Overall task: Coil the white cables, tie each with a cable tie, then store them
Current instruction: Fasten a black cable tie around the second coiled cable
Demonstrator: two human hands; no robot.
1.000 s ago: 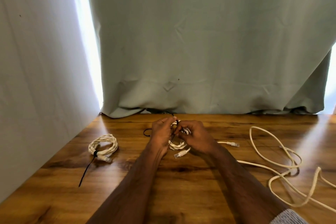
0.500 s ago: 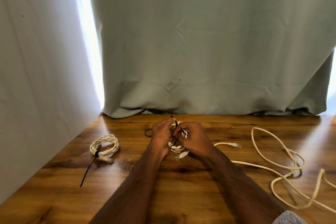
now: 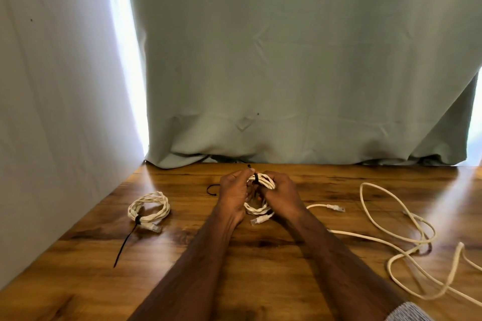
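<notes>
White coiled cable (image 3: 260, 207) is gripped between the left hand (image 3: 233, 194) and right hand (image 3: 281, 194), raised just above the wooden table (image 3: 260, 255); a black cable tie (image 3: 256, 178) is wrapped round its far side. A tied coil (image 3: 148, 210) lies left, a loose cable (image 3: 391, 237) right.

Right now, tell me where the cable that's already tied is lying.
In the head view, the tied coil lies on the wooden table to the person's left, near the white cloth wall, apart from the left hand; its black tie tail trails toward the camera.
</notes>
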